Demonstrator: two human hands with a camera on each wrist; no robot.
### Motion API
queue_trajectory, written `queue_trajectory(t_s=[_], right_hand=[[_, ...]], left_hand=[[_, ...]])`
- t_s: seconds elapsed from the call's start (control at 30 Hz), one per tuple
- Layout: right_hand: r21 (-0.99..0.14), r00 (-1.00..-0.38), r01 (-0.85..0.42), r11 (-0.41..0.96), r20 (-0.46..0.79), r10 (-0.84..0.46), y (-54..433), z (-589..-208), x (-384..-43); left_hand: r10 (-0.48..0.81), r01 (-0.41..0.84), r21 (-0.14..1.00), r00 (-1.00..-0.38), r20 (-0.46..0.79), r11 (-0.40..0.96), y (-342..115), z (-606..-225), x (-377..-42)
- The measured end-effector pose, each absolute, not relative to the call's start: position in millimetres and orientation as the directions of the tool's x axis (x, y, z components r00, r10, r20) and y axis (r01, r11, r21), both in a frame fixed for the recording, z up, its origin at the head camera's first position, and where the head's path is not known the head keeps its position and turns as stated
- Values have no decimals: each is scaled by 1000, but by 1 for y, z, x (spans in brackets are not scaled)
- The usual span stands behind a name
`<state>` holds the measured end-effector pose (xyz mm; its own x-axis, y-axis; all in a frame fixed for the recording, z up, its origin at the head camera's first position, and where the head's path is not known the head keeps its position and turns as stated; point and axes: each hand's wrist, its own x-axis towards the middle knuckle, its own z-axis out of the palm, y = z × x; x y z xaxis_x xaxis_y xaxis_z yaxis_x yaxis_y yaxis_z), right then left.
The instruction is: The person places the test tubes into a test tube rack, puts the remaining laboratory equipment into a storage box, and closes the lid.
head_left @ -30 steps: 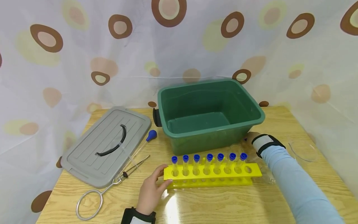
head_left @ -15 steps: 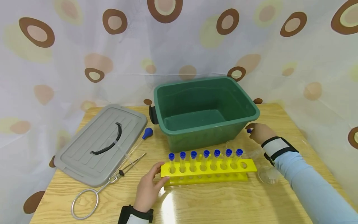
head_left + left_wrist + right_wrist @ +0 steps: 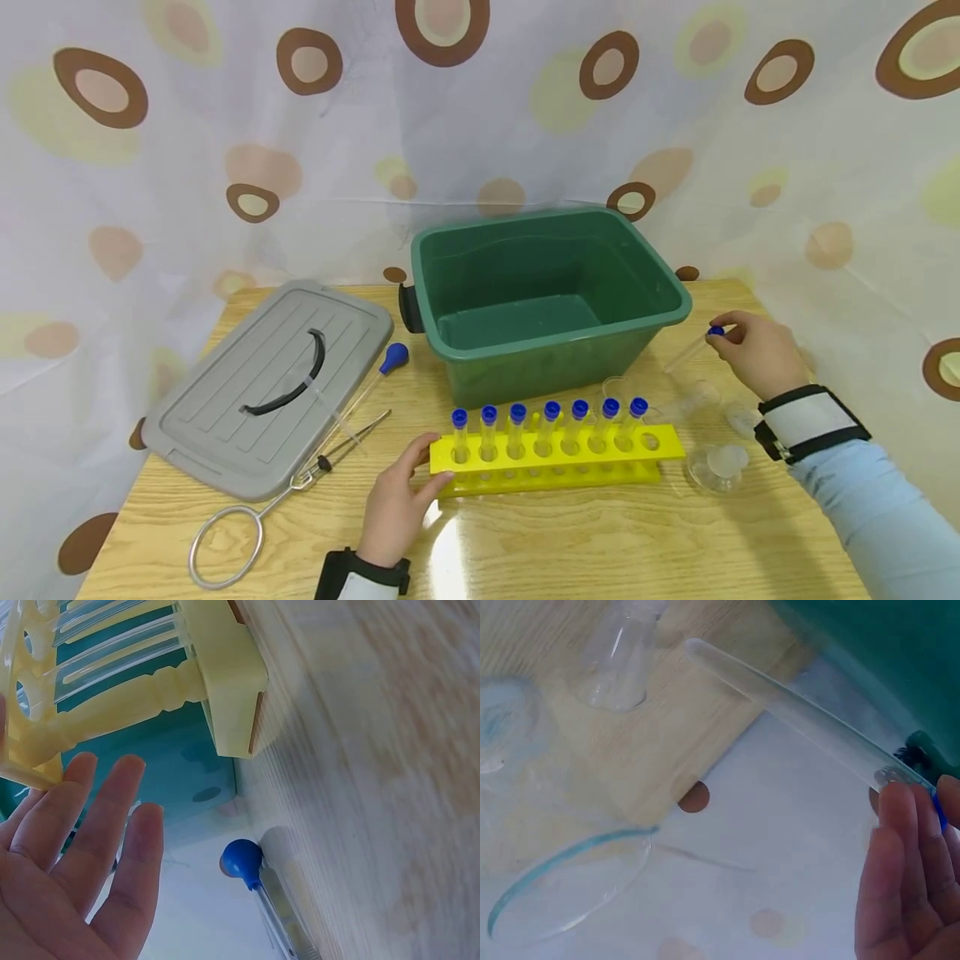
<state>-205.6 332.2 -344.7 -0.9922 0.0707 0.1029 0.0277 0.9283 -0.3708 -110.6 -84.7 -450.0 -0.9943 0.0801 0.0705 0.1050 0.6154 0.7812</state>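
My left hand (image 3: 393, 508) grips the left end of a yellow test tube rack (image 3: 557, 460), thumb in front and fingers behind. Several clear test tubes with blue caps (image 3: 517, 414) stand in the rack; the hole at its right end (image 3: 651, 442) has no tube. Out to the right, my right hand (image 3: 765, 354) pinches the blue cap of one more test tube (image 3: 684, 356). That tube slants, its rounded end pointing down and left. In the right wrist view the tube (image 3: 780, 697) shows no visible contents, and the fingertips partly hide its cap.
Behind the rack stands a green tub (image 3: 555, 371). A grey lid (image 3: 255, 400), a blue-bulbed dropper (image 3: 393, 357) and a metal ring on a rod (image 3: 197, 546) lie left. Clear glassware sits right of the rack, including a small flask (image 3: 619, 667) and a round glass piece (image 3: 570, 844).
My right hand has come away from the tub's right side, moving right with the capped test tube, which now shows fully. My left hand stays on the rack.
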Motion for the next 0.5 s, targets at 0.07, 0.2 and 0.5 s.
queue_trajectory(t_s=[0.07, 0.2, 0.5], right_hand=[[-373, -989, 10, 928, 130, 63, 333, -342, -196], [-369, -984, -17, 929, 173, 51, 333, -333, -178], [-340, -948, -28, 940, 308, 84, 322, -300, -136]], left_hand=[[79, 102, 778, -995, 67, 620, -85, -450, -111], [75, 94, 777, -995, 60, 622, -86, -450, -111], [85, 96, 777, -995, 54, 623, -85, -450, -111]])
